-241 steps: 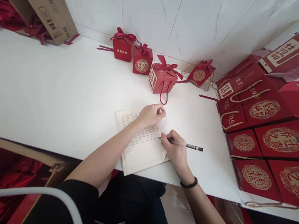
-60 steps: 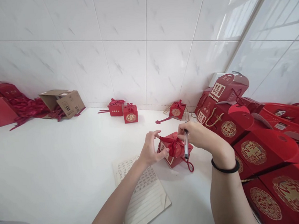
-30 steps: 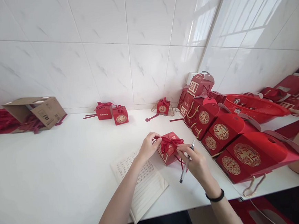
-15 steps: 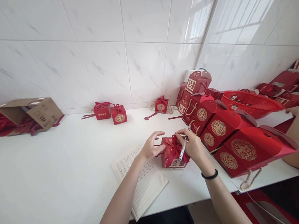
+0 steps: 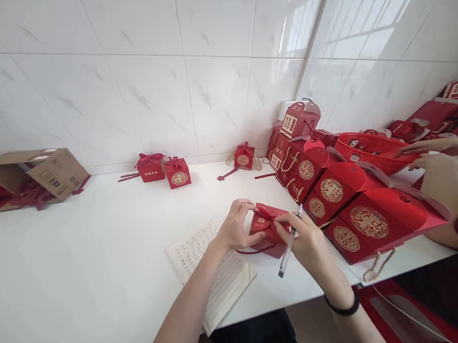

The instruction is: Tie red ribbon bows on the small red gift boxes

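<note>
A red gift box (image 5: 272, 246) with a ribbon bow (image 5: 265, 213) on its lid sits on the white table in front of me. My left hand (image 5: 238, 228) grips the box from the left, thumb on the near side and fingers at the far top edge. At the bow, my right hand (image 5: 306, 240) pinches the ribbon between thumb and fingertips. A clear pen (image 5: 286, 257) is also tucked in that hand, pointing down towards me. Partly beneath my left forearm lies an open notebook (image 5: 232, 285) with handwriting on its upper half.
Stacked red gift boxes (image 5: 370, 221) with rope handles stand to the right. Behind them is a red plastic basket (image 5: 390, 161), near a co-worker's hands (image 5: 433, 152). Small ribboned boxes (image 5: 151, 169) stand along the wall. A cardboard carton (image 5: 61, 177) with red ribbons lies at far left.
The box has turned, so its white label no longer faces me. My left hand has closed on its side. The pen has swung lower, and a second co-worker's hand has come into view.
</note>
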Tool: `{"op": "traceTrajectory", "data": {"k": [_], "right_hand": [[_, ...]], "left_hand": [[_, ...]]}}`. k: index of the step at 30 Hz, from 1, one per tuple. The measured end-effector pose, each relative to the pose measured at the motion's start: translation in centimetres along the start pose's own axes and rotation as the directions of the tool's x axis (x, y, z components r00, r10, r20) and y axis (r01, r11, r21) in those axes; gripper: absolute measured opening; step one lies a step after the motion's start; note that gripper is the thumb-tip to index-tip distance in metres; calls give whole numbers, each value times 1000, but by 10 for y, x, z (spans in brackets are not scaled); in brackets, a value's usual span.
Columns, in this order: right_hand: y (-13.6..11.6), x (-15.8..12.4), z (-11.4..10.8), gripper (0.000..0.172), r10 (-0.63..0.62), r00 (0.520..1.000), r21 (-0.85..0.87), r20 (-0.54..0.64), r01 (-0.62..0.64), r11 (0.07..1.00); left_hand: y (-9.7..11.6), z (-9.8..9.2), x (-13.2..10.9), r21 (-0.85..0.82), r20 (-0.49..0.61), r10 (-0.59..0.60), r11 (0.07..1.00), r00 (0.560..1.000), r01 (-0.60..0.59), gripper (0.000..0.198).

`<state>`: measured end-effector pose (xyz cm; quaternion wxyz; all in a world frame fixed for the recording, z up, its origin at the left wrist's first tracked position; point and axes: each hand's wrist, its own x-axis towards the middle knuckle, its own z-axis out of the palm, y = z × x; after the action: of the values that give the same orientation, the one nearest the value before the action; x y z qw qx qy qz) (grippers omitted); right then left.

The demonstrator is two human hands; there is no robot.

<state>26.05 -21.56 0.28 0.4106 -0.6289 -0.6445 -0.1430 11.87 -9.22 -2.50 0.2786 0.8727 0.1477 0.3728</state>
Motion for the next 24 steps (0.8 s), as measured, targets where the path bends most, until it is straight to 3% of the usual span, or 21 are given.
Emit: {"op": "traceTrajectory", "data": {"k": [2, 4, 12, 18, 22, 24], "right_hand": [[-4, -10, -1, 18, -21, 1000, 4, 18, 21, 1000], [-6, -17, -1, 18, -19, 999, 9, 41, 18, 1000], [-1, -19, -3, 13, -28, 1000, 19, -8, 29, 999], [-3, -22, 0, 11, -69, 997, 26, -27, 70, 997], [1, -15, -4, 10, -55, 993, -17, -100, 54, 998], [6, -8, -8, 11, -43, 992, -55, -115, 37, 998]], "left_hand": [[-3, 4, 0, -53, 78, 24, 998, 997, -20, 62], [-4, 10, -1, -106, 141, 7, 994, 990, 8, 70], [-3, 16, -2, -124, 149, -25, 991, 989, 44, 74], [-4, 18, -4, -189, 204, -131, 967, 970, 170, 87], [-1, 15, -4, -159, 161, -136, 974, 977, 162, 86], [0, 10, -3, -166, 193, -146, 970, 970, 179, 84]]}}
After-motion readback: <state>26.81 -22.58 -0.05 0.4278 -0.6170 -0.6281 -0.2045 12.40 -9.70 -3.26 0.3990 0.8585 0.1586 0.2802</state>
